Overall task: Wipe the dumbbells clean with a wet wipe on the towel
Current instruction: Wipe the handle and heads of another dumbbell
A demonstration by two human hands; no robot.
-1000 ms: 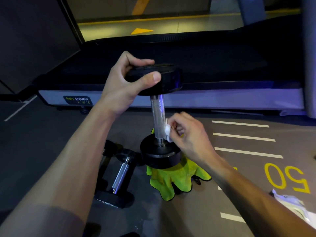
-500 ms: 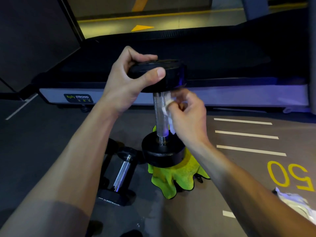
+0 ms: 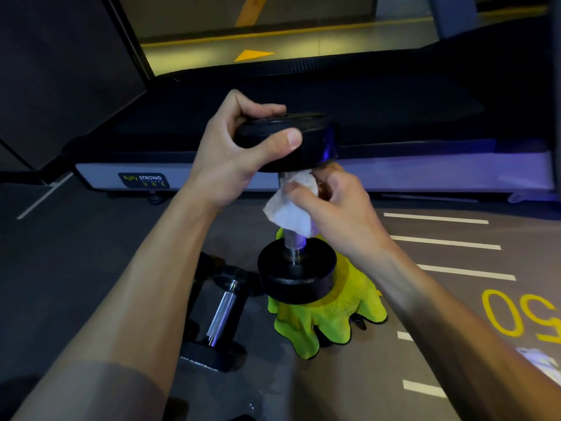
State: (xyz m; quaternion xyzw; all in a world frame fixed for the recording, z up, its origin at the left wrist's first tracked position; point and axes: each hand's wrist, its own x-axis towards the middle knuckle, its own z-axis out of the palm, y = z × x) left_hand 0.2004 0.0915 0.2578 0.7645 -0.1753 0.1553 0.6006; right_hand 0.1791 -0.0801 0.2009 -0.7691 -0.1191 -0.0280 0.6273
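Here the black-ended dumbbell point(image 3: 296, 268) stands upright on the crumpled yellow-green towel point(image 3: 331, 317).

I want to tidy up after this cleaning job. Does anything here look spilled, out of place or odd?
Mostly orderly: the upright dumbbell stands on the green towel. Two things stand out: a small wet-looking patch on the floor near the bottom edge, and crumpled white material lying at the far right.

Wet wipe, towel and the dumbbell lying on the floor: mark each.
wet wipe point(image 3: 290, 215), head view, on its hanging white flap.
towel point(image 3: 331, 317), head view, on its front green folds.
lying dumbbell point(image 3: 223, 314), head view, on its metal handle.
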